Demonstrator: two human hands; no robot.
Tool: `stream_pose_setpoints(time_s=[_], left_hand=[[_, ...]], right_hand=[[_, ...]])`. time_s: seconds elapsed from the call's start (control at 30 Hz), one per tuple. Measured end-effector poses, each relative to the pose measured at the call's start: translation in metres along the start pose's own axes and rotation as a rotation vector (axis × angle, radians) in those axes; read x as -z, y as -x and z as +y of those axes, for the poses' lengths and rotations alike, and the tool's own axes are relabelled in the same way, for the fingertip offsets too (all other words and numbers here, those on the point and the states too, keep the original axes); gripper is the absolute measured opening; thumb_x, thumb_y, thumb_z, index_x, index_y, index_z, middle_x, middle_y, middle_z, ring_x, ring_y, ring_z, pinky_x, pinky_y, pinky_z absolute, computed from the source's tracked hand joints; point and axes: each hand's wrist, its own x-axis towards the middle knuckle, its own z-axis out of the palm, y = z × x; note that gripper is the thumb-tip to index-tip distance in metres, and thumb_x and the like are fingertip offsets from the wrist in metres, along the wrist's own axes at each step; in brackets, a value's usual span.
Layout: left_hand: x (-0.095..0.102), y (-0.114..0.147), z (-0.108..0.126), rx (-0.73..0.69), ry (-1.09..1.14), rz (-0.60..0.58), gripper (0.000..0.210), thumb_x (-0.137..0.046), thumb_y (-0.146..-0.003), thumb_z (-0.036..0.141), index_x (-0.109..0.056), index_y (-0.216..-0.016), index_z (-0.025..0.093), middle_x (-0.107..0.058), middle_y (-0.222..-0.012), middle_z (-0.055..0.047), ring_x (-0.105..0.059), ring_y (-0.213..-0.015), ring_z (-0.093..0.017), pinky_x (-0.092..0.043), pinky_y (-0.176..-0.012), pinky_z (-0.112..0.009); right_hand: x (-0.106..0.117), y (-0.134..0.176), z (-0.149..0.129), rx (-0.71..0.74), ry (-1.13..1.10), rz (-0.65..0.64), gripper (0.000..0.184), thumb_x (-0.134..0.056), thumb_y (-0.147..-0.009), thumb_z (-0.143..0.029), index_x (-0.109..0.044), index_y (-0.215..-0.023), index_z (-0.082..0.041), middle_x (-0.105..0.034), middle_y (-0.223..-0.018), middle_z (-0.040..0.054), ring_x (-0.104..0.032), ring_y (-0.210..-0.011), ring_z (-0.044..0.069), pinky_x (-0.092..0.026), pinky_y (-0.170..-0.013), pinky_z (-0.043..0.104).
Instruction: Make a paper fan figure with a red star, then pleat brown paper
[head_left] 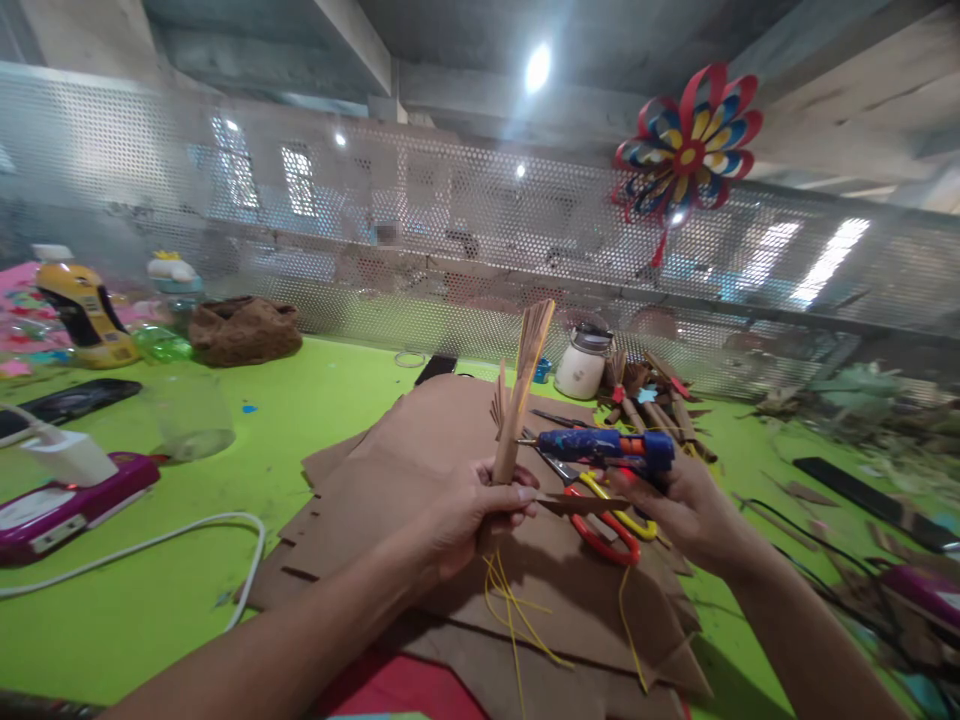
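Handling this little brown paper roll (510, 440) from out here, I'd bet it weighs next to nothing. It's upright over the stack of brown paper (420, 440) on the green table (330, 400), with my left hand (487, 505) curled round its lower end and the thumb laid over the near end of a dark brown strip (574, 506). The tube part looks fairly stiff since it's rolled up, but I'd guess it dents if you squeeze hard. The fringed top is cut into thin slivers, so probably floppy and easy to crease, and I'd leave it alone; low on the tube is the spot to grab. Paper shouldn't be slippery, though the yellow strings (517, 600) dangling below my fist could snag. My right hand (686, 510) is wrapped round the blue glue gun (607, 447), nozzle right by the tube; can't tell if it's actually touching. Its fingertips are near the strip's far end, but I can't say whether they're pinching it. Scissors (628, 551) lie just under there, fwiw.
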Motion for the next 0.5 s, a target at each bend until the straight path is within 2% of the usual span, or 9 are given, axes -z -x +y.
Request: stream_pose_setpoints(time_s=[0.17,0.37,0.5], left_hand=[[0.0011,-0.0007,-0.0009,0.005,0.022,-0.015,0.022,-0.071,-0.067,0.019,-0.057,-0.082,0.009,-0.056,-0.066,-0.004,-0.046,-0.052,-0.005,-0.024,-0.043,-0.016],[-0.0006,0.0003,0.0005,0.015,0.017,0.011,0.022,-0.071,-0.066,0.018,-0.057,-0.081,0.01,-0.057,-0.065,-0.004,-0.047,-0.052,-0.005,-0.026,-0.044,-0.016],[-0.0005,0.0004,0.0007,0.016,0.008,0.012,0.021,-0.071,-0.066,0.018,-0.057,-0.08,0.01,-0.057,-0.064,-0.003,-0.047,-0.052,-0.005,-0.027,-0.045,-0.015]], right_hand=[[0.0004,-0.0007,-0.0041,0.005,0.011,0.0,0.027,-0.05,-0.087,-0.029,-0.062,-0.109,-0.019,-0.065,-0.079,0.0045,-0.058,-0.07,0.017,-0.049,-0.062,0.026],[0.001,-0.001,-0.004,0.034,0.025,0.021,0.029,-0.051,-0.086,-0.029,-0.062,-0.11,-0.019,-0.066,-0.085,0.0061,-0.06,-0.076,0.019,-0.05,-0.068,0.029],[0.0008,-0.0009,-0.0042,0.017,0.018,0.027,0.027,-0.05,-0.086,-0.029,-0.063,-0.108,-0.019,-0.066,-0.082,0.0055,-0.059,-0.072,0.018,-0.05,-0.065,0.027]])
